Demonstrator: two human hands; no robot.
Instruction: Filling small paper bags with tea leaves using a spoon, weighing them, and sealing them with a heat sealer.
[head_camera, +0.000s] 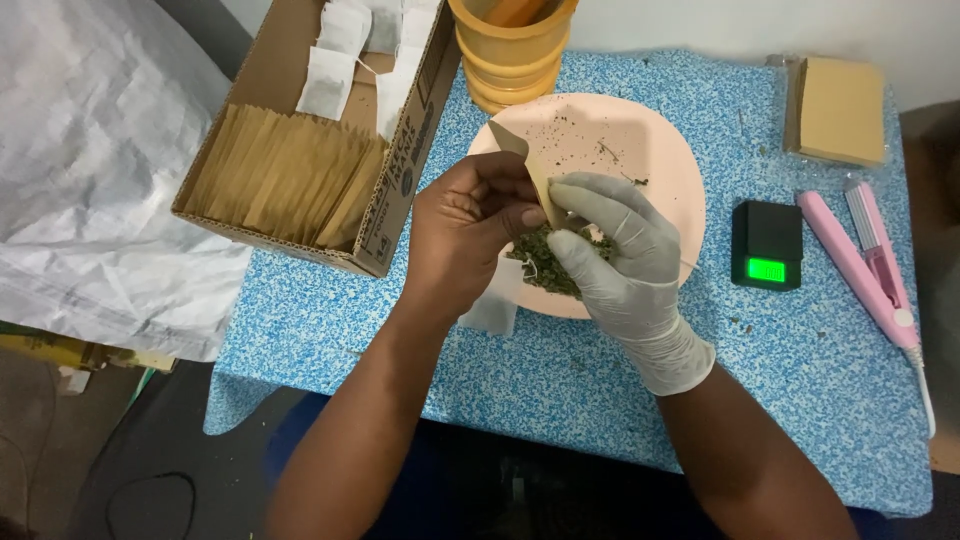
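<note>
My bare left hand (465, 225) pinches a small tan paper sachet (525, 160) upright over a pale pink plate (640, 150). My right hand (615, 255), in a white glove, meets it at the sachet's mouth with green dried herb (550, 262) under its fingers. A white filter bag (492, 305) hangs below my left hand at the plate's near edge. Loose herb crumbs dot the plate.
A cardboard box (300, 150) of tan sachets and white filter bags lies at the left. Stacked orange cups (510, 50) stand behind the plate. A small black scale (767, 243), a pink heat sealer (870, 265) and a tan packet stack (840, 108) sit on the blue speckled table (560, 380).
</note>
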